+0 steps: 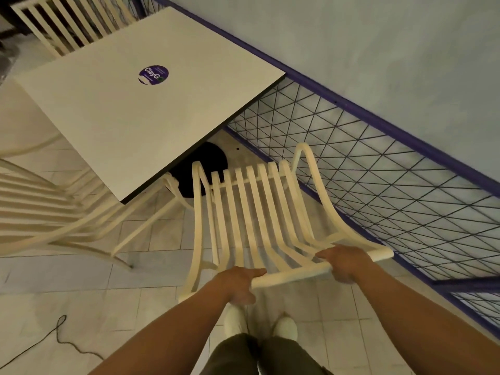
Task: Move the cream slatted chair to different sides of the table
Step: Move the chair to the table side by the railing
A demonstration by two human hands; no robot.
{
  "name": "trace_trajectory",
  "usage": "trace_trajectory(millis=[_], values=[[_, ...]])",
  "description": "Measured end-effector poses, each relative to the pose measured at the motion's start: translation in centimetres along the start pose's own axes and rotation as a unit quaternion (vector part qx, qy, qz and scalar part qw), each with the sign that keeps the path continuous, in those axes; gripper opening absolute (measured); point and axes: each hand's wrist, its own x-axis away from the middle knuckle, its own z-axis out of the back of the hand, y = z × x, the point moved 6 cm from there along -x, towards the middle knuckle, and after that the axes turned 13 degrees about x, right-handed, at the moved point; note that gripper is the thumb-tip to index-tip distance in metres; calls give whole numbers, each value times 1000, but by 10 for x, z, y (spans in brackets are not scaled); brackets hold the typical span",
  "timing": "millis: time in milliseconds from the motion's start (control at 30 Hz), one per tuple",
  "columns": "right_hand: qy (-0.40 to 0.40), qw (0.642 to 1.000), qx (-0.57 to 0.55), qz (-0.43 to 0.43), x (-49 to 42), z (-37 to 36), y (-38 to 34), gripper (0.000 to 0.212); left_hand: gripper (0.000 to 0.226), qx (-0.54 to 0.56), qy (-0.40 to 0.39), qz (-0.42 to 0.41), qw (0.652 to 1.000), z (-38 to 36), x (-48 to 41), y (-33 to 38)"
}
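Cream slatted chair (251,212) stands just in front of the person, its top rail nearest the camera and its seat slats running away toward the table. Both hands hold that top rail: the left hand (238,285) is wrapped around its left end, and the right hand (346,262) is closed over it further right, with a short length of rail sticking out past the knuckles. Below the arms, 2 pale shoes (235,320) and dark trousers show on the tiled floor (135,299), where a thin dark cable (58,338) lies to the left. The chair sits at the near right corner of the white square table (130,115), between it and a purple-framed wire mesh railing (378,171) on the right. A round purple sticker (153,74) marks the tabletop. A second cream chair (40,209) stands at the table's left side, and a third (67,25) at its far side.
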Motion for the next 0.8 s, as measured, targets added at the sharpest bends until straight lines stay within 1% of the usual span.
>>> trace_trajectory(millis=[100,267,400,567,800], values=[[-14,1000,-6,-4,1,-5,4,66,82,-5,0,-8,1000,-1,-4,0],[-4,1000,-12,-13,-4,-7,5,69,82,-12,4,-19,1000,-2,-5,-1],[-1,1000,6,2,-6,-10,2,73,91,-29,21,-4,999,-5,-3,2],[6,998,24,51,-10,-11,8,75,92,-34,37,18,999,-6,1,6],[24,989,44,139,-13,-5,28,73,89,4,69,50,996,-18,3,26]])
